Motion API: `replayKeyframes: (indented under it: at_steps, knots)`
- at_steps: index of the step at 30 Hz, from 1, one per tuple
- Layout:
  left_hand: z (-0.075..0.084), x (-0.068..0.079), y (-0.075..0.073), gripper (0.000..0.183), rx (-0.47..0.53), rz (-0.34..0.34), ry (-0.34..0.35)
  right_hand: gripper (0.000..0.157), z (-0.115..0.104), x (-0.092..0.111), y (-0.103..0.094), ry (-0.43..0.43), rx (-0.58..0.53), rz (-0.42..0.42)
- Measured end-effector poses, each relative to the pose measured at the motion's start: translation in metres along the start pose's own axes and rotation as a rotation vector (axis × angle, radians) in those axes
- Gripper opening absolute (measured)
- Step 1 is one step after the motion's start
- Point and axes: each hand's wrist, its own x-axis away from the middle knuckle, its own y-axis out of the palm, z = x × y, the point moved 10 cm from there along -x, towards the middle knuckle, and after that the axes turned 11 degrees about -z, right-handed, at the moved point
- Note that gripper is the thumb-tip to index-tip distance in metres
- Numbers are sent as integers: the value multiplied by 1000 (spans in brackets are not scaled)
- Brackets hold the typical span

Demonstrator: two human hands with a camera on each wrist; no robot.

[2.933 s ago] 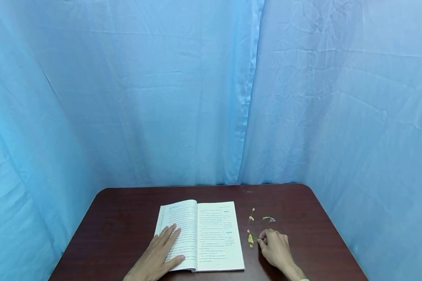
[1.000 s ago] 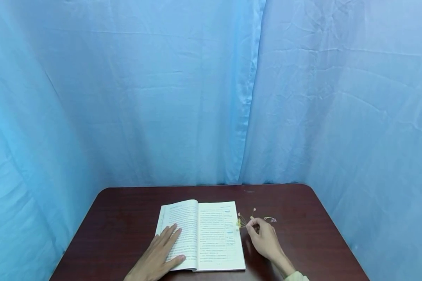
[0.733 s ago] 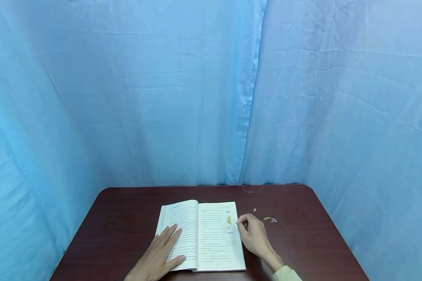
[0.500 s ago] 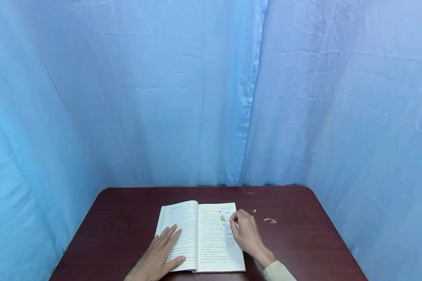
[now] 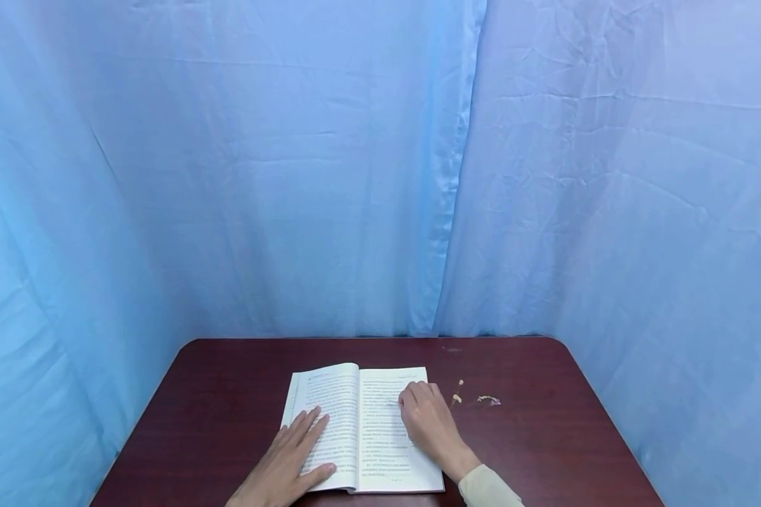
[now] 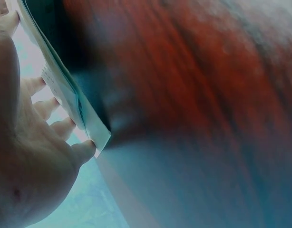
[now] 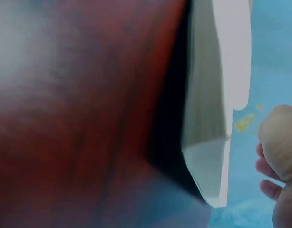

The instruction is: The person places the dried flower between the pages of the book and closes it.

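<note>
An open book (image 5: 387,451) lies on the table, printed pages up. My left hand (image 5: 285,461) rests on its left page with fingers spread; in the left wrist view the fingertips of that hand (image 6: 36,142) lie along the book's edge (image 6: 86,111). Over the right page, my right hand (image 5: 431,426) pinches a small dried flower sprig by its thin stem. Most of the sprig is lost against the page in the head view. The right wrist view shows its yellow flowers (image 7: 244,123) just beyond the curled fingers of the right hand (image 7: 284,152).
Right of the book, a pale dried sprig (image 5: 457,398) and a curved sprig with purplish flowers (image 5: 490,401) lie on the dark red-brown table (image 5: 545,436). Blue curtains (image 5: 330,211) hang behind the table and at both sides.
My right hand has picked the yellow flower sprig up off the table and carried it left and away from me, over the right page. My left hand has stayed in place.
</note>
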Motion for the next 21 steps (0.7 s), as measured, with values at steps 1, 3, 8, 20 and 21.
replayKeyframes:
  at_steps: [1,3,8,20,21]
  knots:
    - [0,0,0,87,0,1,-2,9,-3,1,1,-21,-9,-7]
    - [0,-1,0,87,-7,4,-5,10,-6,4,4,-56,-45,-25]
    - [1,-4,0,87,-17,4,-5,25,-4,12,3,-82,-195,-29]
    - [-1,-6,0,89,7,-17,-14,29,29,23,8,75,-247,-172]
    - [-1,-5,0,88,6,-15,-14,29,33,23,10,85,-244,-191]
